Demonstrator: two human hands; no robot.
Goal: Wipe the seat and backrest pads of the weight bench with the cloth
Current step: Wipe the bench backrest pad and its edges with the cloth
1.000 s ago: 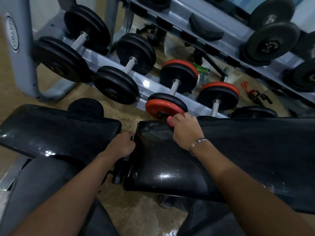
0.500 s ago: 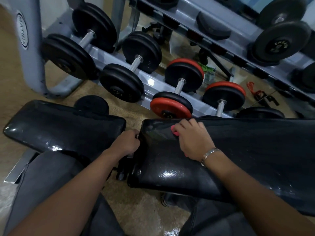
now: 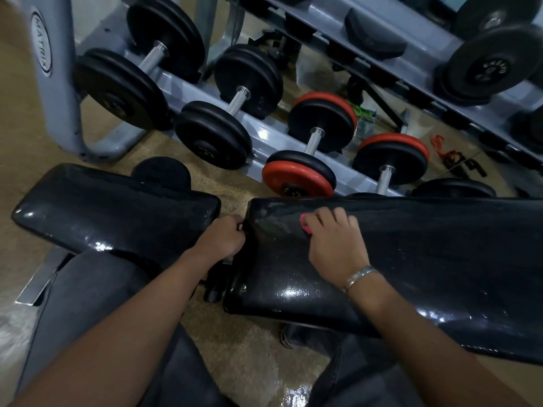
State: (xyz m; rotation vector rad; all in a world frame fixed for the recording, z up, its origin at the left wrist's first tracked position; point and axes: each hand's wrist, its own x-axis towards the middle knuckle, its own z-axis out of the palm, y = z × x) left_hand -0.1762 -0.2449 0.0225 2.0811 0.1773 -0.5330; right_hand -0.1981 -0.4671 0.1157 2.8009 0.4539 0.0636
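On the backrest pad [image 3: 411, 259]: pink cloth [image 3: 305, 226] pressed beneath right hand [image 3: 335, 245], grip closed on it; left hand [image 3: 223, 239] clasps pad's end.

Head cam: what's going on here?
A person is wiping a weight bench. The right hand presses a pink cloth onto the near end of the backrest pad, which looks wet and streaked. The left hand grips that pad's edge at the gap beside the seat pad. A dumbbell rack stands just behind the bench.
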